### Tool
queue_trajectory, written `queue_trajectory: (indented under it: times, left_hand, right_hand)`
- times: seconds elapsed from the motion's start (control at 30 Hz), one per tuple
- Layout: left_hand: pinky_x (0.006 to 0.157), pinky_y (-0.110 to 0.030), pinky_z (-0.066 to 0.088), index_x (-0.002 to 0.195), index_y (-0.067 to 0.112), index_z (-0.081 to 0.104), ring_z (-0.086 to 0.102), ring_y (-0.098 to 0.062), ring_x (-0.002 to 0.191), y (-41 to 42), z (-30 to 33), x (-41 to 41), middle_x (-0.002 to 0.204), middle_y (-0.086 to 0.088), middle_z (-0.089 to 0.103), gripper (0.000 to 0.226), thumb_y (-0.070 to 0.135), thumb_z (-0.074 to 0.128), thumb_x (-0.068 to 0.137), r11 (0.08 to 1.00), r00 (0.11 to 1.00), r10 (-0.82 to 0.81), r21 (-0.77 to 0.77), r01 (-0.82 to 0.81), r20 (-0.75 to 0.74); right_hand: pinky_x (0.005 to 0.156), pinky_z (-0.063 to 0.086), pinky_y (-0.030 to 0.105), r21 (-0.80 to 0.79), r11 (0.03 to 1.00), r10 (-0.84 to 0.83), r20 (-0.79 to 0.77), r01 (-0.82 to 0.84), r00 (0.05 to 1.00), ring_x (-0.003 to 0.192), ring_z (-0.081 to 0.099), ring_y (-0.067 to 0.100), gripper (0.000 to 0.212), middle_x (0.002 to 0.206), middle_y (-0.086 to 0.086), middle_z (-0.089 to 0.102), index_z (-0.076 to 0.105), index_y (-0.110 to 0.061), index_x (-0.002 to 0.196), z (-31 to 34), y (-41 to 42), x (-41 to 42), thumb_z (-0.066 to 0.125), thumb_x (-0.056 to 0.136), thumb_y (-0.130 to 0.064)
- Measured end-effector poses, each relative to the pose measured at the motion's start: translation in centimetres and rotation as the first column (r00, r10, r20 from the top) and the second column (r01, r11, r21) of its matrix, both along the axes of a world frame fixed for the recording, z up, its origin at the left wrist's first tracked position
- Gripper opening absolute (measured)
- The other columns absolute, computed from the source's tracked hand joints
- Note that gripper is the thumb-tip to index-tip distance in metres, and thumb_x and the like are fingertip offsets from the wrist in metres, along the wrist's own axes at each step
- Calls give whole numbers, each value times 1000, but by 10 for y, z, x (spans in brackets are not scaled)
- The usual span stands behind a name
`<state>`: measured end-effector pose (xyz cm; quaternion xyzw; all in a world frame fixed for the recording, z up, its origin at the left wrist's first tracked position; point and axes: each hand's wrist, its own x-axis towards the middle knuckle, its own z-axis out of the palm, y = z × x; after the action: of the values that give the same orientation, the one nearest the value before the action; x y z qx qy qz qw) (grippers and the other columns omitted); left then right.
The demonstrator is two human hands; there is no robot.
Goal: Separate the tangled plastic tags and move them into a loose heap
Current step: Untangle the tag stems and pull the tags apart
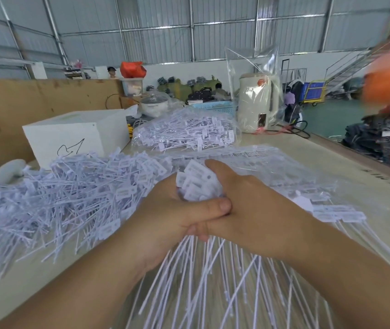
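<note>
Between both palms, at the middle of the table (346, 162): one bundle of plastic tags (195, 184), label heads bunched upward, thin tails fanning down and toward the camera. Left hand (165, 217) curled round the near side, thumb laid across the front. Right hand (248, 198) wrapped over the far side, fingers folded round the same bundle. Both closed on it firmly, nothing else held.

Just to the left: a wide loose heap of separated tags (54, 195), touching the left wrist. Farther back, near a white box (75, 136): another batch of tags sealed in a clear bag (184, 132). To the right, flat on the table: rows of tags in clear film (284, 162), partly under the right hand.

Probably mid-loosening, judging by the tight two-handed grip.

To do it well:
- Ease the squeeze; roll the heads between the palms so snagged tails slip free.
- Pull apart sideways, not lengthwise; tails look thin and likely to kink or snap under a hard tug.
- Shake gently with tails hanging, letting loose ones drop.
- Carry left and release low over the heap, avoiding a throw that might re-tangle.
- Keep clear of the bagged batch, so sorted and unsorted stay apart.
</note>
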<state>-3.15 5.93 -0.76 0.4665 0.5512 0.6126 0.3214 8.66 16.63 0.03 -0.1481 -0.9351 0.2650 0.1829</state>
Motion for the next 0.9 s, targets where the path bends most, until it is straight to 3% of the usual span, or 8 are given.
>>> queue_trajectory:
  times: [0.1,0.2,0.27,0.37,0.47,0.67,0.83,0.9]
  left_hand:
    - [46,-24,49,89,10,73,68,-22,62,2,-1,1,83,-14,75,29,12,86,63,997,999,48,53,-49,18]
    - [51,-26,54,95,6,71,73,-25,72,2,1,-2,87,-14,76,30,14,76,67,988,992,104,106,-112,76]
    - [46,-23,48,92,5,68,69,-18,62,3,0,-4,75,-7,74,17,10,74,76,979,986,165,117,-168,29]
    - [43,-21,45,83,7,65,62,-14,55,4,0,-4,65,-3,69,14,13,73,72,967,979,203,150,-205,26]
    - [43,-21,46,83,9,68,64,-14,56,3,4,-3,72,-7,72,18,16,72,68,955,970,234,169,-242,64]
    - [45,-20,47,84,11,69,63,-13,56,1,9,-4,70,-3,71,18,18,71,68,951,951,248,140,-275,183]
    - [66,-33,50,101,2,69,59,-26,71,5,9,-4,93,-24,70,38,20,72,68,946,882,243,103,-308,403]
    - [59,-29,53,90,7,71,61,-18,59,5,11,-3,77,-16,70,25,19,72,69,945,868,227,116,-306,442]
  right_hand:
    - [70,57,33,-84,995,47,1,-46,999,76,67,2,84,89,-11,70,35,-32,140,0,3,1,65,70,-65]
    - [56,47,25,-87,992,89,-38,-92,995,59,60,3,41,75,-11,68,60,-29,103,4,5,5,63,79,-63]
    - [49,36,24,-65,994,83,-45,-86,996,50,48,7,29,59,-12,57,59,-26,78,5,7,6,59,88,-53]
    - [49,28,21,-17,997,78,-51,-79,996,47,35,6,37,50,-10,39,58,-14,75,5,9,5,54,95,-44]
    - [50,31,23,-74,994,77,-99,-84,992,50,38,9,42,54,-9,39,60,-3,86,5,11,5,54,94,-43]
    - [44,27,21,-201,974,55,-239,-105,969,45,31,10,44,51,-5,34,48,5,74,5,8,4,59,94,-33]
    - [46,25,27,-167,985,-37,-417,-37,908,46,27,8,44,49,-9,29,39,-12,62,-4,-10,-7,58,96,-33]
    - [47,25,29,-91,996,-64,-471,24,880,45,27,10,46,47,-8,31,33,-21,60,-9,-18,-13,56,97,-36]
